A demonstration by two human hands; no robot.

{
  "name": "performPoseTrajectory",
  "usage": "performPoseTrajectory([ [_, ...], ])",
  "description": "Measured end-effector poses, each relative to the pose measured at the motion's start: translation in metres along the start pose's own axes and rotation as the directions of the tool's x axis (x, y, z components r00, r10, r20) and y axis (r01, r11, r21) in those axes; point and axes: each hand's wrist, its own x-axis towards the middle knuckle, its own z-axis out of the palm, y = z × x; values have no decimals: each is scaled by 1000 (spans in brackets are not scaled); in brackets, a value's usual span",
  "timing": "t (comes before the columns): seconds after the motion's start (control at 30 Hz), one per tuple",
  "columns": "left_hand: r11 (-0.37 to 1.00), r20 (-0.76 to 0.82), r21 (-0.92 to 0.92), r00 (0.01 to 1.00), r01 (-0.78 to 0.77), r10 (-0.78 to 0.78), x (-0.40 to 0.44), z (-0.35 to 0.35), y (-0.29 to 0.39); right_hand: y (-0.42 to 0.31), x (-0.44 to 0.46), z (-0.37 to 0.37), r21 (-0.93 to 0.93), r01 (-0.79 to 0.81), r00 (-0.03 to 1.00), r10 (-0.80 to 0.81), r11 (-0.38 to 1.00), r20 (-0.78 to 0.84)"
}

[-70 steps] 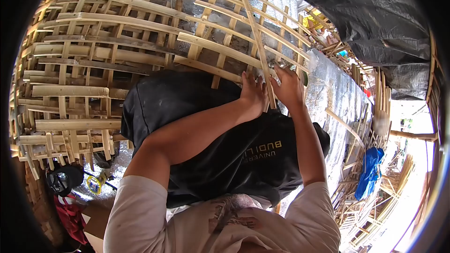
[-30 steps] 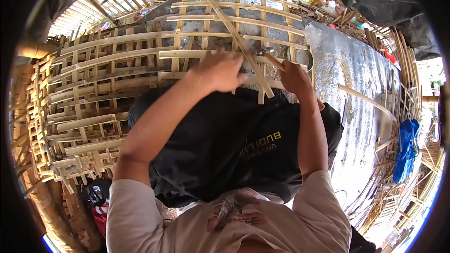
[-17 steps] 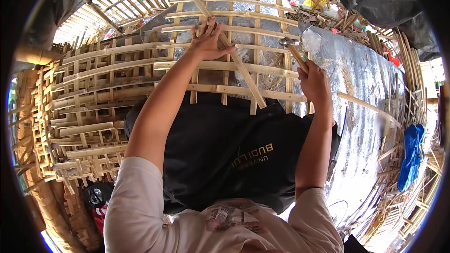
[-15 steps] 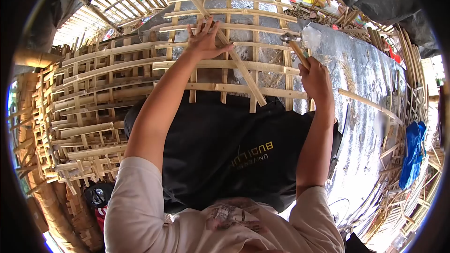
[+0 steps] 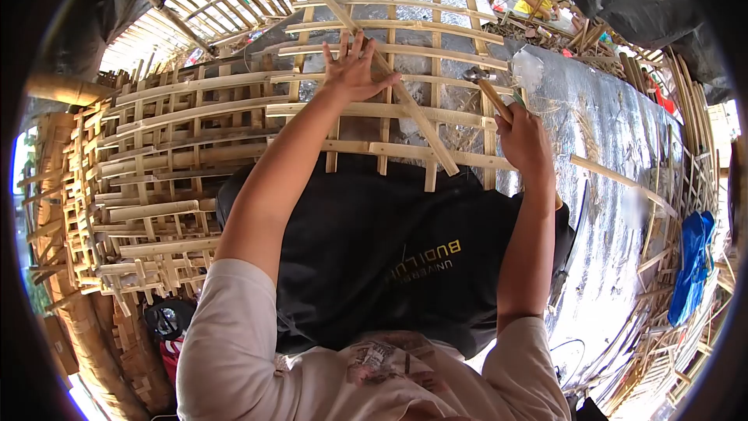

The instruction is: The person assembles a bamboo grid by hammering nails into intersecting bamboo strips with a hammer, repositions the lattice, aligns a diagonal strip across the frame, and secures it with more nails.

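Pressing flat over the upper left of the lattice (image 5: pixel 460 116), the left hand (image 5: pixel 352 76) has its fingers fanned wide apart, palm down, gripping nothing! And look at the slat (image 5: pixel 428 135), slanting right across the weave: its top end pokes out beyond those fingertips, the thumb lies over it, and the rest runs down and right from the palm, the low end jutting just past the near edge. Over to the right hand (image 5: pixel 523 140), and here it's a firm fist, fingers wrapped tight around the handle of the hammer (image 5: pixel 496 101). The hammer sits beyond that fist, tilted up and to the left, its metal head above the lattice's right side; whether the head touches wood, I can't tell. The two hands stand well apart, the slat's lower half between them. Below, the lattice's near ends overlap the black cloth (image 5: pixel 351 265) in front of the person, gold letters (image 5: pixel 448 248) upside down on it. Out left there's a big stack of lattices (image 5: pixel 156 210), and out right a shiny foil sheet (image 5: pixel 615 226) with a loose strip (image 5: pixel 615 175) angled near the right forearm. Farther right, a blue bundle (image 5: pixel 691 269) hangs beside a tangle of bamboo.
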Motion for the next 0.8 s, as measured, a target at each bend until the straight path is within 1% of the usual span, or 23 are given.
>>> performPoseTrajectory([
  [0.13, 999, -24, -40, 1000, 16, -17, 3, 3, -2, -3, 0, 18, -43, 35, 998, -33, 998, 56],
  [0.23, 998, -5, -46, 1000, 30, -30, 6, 1, -4, -24, -4, 34, 101, 43, 993, -53, 994, 106],
  [0.27, 998, 5, -45, 999, 35, -35, 8, 0, -5, -27, -4, 44, 65, 64, 991, -71, 996, 115],
  [0.37, 999, -16, -48, 1000, 26, -27, 11, 7, -8, -40, -13, 64, 64, 171, 983, -175, 983, 53],
  [0.4, 999, -20, -42, 999, 28, -28, 10, 7, -8, -44, -12, 69, 35, 204, 978, -206, 978, 43],
  [0.5, 999, -23, -33, 999, 30, -31, 7, 5, -6, -52, -17, 72, 0, 264, 965, -264, 965, 13],
  [0.6, 999, -21, -24, 999, 27, -27, 6, 3, -7, -61, -17, 65, -34, 181, 977, -175, 983, 124],
  [0.7, 1000, -53, 0, 999, 11, -11, 6, 6, -10, -55, -14, 74, -39, 196, 972, -189, 980, 140],
  [0.8, 1000, -100, -12, 995, -4, 3, 6, 9, -13, -57, -11, 77, -22, 159, 969, -152, 987, 195],
])
